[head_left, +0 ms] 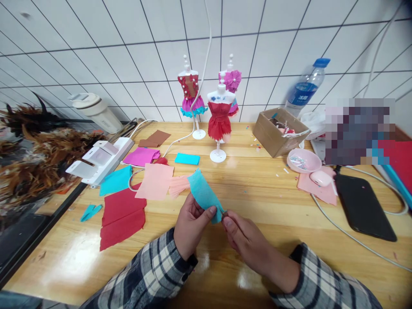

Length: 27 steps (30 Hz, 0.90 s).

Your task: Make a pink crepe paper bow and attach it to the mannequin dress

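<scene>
A blue crepe paper strip [203, 191] is pinched between the thumb and fingers of my left hand [193, 221], its upper end sticking out past the fingers. My right hand [244, 240] is closed around small scissors [223, 213], whose blades touch the strip's lower right edge. Most of the scissors is hidden in the fist. Just behind the strip lies a pleated pink paper piece [179, 185], beside a flat pink sheet [155, 182]. Farther back stands a small dress form in a red paper dress [220, 120].
Two more dressed forms [192, 92] [232, 81] stand near the tiled wall. Red paper [122, 221], blue sheets and a white power strip [106, 161] lie left. To the right are a cardboard box [273, 137], a pink bowl [304, 162], a black phone [366, 206] and a cable.
</scene>
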Motion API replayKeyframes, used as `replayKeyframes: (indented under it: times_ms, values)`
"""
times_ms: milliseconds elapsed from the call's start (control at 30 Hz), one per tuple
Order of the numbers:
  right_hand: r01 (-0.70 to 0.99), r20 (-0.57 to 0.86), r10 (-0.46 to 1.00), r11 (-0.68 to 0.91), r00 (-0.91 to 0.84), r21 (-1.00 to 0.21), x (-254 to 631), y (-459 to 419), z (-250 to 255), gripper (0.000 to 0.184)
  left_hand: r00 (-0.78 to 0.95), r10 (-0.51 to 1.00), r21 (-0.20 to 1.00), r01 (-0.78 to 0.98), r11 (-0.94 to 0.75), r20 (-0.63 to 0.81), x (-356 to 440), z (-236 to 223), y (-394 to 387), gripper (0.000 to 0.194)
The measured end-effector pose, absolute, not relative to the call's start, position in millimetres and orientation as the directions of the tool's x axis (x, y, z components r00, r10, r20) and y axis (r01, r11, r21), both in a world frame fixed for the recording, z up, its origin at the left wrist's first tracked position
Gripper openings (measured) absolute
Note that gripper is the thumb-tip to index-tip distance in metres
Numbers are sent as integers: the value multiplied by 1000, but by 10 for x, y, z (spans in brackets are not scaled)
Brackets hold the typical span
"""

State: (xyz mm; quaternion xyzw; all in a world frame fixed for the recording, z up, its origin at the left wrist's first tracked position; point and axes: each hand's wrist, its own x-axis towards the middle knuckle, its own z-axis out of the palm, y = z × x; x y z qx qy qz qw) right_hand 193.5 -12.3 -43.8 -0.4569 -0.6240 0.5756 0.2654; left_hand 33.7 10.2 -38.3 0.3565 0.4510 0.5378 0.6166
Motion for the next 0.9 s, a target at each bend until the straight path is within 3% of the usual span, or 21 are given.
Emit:
replayKeyframes:
  times_ms: [900]
  values:
    - [265, -181, 877, -65, -446, -962, 1914, -139, -439, 42, -19, 985, 938, -311, 157, -171, 330, -375, 104, 31]
